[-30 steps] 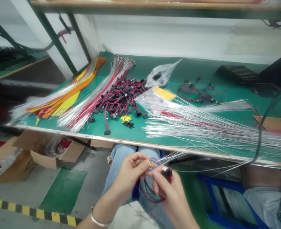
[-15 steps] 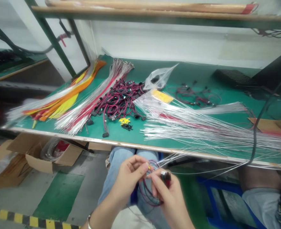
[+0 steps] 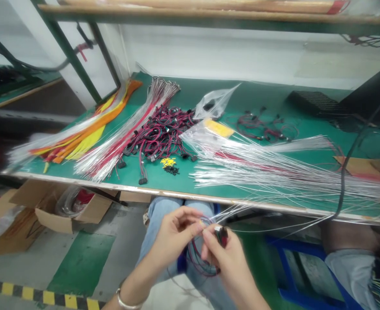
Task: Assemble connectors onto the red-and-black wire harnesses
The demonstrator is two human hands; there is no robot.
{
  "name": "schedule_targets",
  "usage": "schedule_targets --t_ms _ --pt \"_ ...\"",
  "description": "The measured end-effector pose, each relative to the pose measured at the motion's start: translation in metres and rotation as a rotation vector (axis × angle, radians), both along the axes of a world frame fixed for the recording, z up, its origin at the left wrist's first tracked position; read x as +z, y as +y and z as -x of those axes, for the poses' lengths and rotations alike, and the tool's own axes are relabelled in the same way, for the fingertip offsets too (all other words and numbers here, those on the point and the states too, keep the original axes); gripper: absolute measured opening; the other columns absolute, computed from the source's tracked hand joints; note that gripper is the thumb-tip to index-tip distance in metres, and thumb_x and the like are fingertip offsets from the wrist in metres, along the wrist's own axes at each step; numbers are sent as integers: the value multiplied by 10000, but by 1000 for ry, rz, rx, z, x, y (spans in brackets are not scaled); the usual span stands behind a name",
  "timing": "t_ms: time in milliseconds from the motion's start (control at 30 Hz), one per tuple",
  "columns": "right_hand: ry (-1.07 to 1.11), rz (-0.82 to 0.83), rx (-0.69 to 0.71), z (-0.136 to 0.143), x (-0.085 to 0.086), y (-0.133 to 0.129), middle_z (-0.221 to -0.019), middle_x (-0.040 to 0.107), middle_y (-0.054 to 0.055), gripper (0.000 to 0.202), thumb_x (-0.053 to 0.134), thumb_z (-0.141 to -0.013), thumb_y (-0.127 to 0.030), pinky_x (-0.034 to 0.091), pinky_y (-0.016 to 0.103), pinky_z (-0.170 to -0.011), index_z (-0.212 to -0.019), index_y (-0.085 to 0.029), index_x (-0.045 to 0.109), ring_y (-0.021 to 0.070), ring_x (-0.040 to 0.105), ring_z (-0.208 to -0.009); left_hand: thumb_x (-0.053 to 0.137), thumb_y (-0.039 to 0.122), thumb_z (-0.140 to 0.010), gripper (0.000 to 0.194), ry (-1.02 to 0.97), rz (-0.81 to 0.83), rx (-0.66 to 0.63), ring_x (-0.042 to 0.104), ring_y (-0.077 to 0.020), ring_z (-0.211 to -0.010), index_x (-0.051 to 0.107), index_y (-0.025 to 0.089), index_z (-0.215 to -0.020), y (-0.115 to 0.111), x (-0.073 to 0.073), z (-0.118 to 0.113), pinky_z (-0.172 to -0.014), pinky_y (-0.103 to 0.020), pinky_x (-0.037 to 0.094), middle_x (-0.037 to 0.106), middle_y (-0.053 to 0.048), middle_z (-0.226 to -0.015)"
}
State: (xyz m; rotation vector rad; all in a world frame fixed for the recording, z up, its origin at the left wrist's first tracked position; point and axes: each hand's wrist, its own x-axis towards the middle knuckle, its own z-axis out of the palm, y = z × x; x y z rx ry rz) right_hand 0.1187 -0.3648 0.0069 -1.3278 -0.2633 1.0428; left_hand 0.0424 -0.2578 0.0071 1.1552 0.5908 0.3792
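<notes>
My left hand [image 3: 179,232] is closed in a pinch over my lap, its fingertips meeting those of my right hand; a tiny yellow piece shows faintly there. My right hand [image 3: 224,249] is closed around a black connector [image 3: 221,236] and its dark red and black wires [image 3: 194,258], which loop down between the hands. White wires run from near the fingers up to the table edge. On the green table [image 3: 183,176] lie small yellow sleeves [image 3: 168,162], small black pieces [image 3: 171,170] and a tangled pile of red and black wire harnesses [image 3: 160,133].
White wire bundles [image 3: 274,168] spread over the right side. Orange and yellow wires [image 3: 89,133] lie left, plastic bags [image 3: 216,103] centre. Below left are cardboard boxes [image 3: 76,211]; at right, a blue stool [image 3: 293,267] and another person's leg [image 3: 348,241].
My hands have drawn slightly closer at the fingertips, and the yellow piece between them is more hidden. The connector in my right hand has shifted slightly left and tilted.
</notes>
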Motion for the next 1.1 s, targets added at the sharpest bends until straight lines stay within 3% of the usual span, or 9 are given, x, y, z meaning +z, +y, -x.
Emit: schedule_targets --t_ms 100,267,367,467,600,700,833,1000,1100 --pt "94 -43 -25 2 -5 1 -466 531 -7 486 712 -653 -502 165 127 -382 -873 -139 474 18 277 -368 688 249 -714 247 51 -77 -3 607 -126 -689 619 155 -931 -1 1 -1 -651 -210 444 685 -48 -749" --pt "97 -33 -59 1 -4 0 -478 544 -9 678 732 -628 -498 194 124 -407 -1110 -144 412 33 324 -381 628 250 -755 116 85 -185 -196 562 -133 -631 620 134 -763 2 7 3 -596 -237 415 639 -56 -716" --pt "45 -9 -15 -1 -1 -1 -476 559 -2 616 736 -631 -471 220 140 -429 -1071 -139 461 47 354 -391 567 280 -810 155 126 -438 -247 532 -134 -674 630 147 -760 6 12 9 -612 -242 391 597 -50 -740" --pt "-35 -2 59 -4 3 -1 -458 570 20 381 717 -664 -435 236 157 -439 -808 -122 554 53 377 -392 556 261 -825 137 93 -687 -254 509 -144 -820 656 176 -787 10 16 16 -729 -247 381 543 -53 -870" --pt "-114 -43 167 -8 6 -4 -446 564 36 365 694 -690 -410 292 183 -475 -557 -130 503 77 432 -431 544 283 -834 159 15 -564 -90 467 -128 -759 611 172 -744 15 18 19 -685 -231 364 472 -27 -790" --pt "-20 -37 247 -9 5 -5 -460 564 33 372 691 -685 -460 234 177 -454 -652 -126 529 57 374 -415 530 312 -840 206 -1 -470 47 433 -119 -689 562 159 -705 18 16 17 -632 -227 344 441 -10 -726" --pt "59 6 194 -9 5 2 -470 538 9 443 675 -680 -531 134 170 -434 -733 -119 520 16 240 -394 553 301 -830 185 50 -534 -103 472 -126 -715 605 157 -725 17 9 13 -636 -225 360 502 -25 -746" --pt "16 37 105 -7 5 13 -446 487 -12 434 680 -679 -513 137 168 -433 -671 -117 503 18 249 -397 534 259 -849 245 62 -697 -99 533 -124 -783 592 238 -1087 16 5 11 -734 -231 415 598 -37 -935" --pt "-37 42 70 -7 1 15 -442 491 -4 435 674 -677 -524 170 167 -440 -679 -115 526 33 288 -406 496 242 -873 246 33 -744 -188 552 -138 -929 622 256 -1083 18 8 13 -825 -230 411 629 -38 -993"
